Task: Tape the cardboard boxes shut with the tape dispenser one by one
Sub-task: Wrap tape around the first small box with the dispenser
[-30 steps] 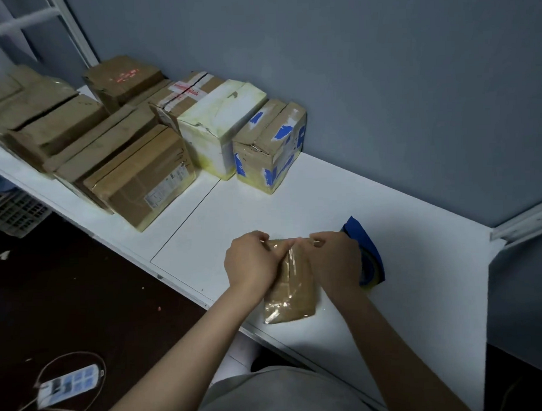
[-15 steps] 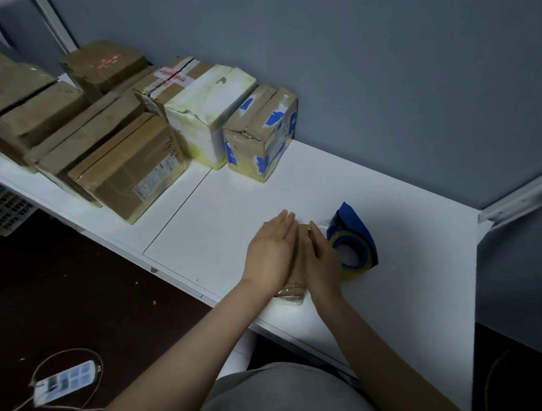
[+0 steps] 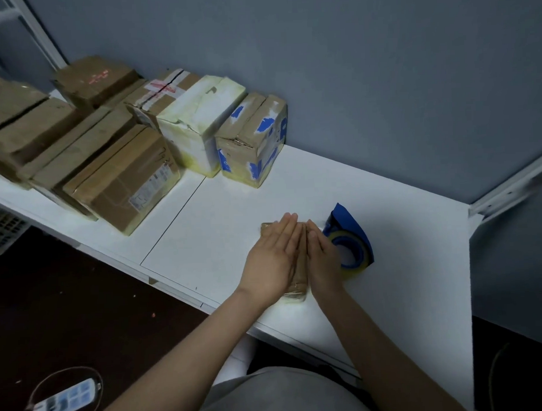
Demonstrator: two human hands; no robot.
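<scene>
Box (image 3: 298,289): flanked by left hand (image 3: 273,260) and right hand (image 3: 324,260), fingers straight, pressed together, flat against it. Dispenser (image 3: 352,239): just right of right fingers.

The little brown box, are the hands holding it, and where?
Not gripped: the left hand and right hand lie flat, fingers straight, against the left and right sides of the small box.

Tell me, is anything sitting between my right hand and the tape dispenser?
Nothing visible. Your right hand lies flat against the small box, and the tape dispenser sits on the white table directly beside it, with no object between them.
</scene>
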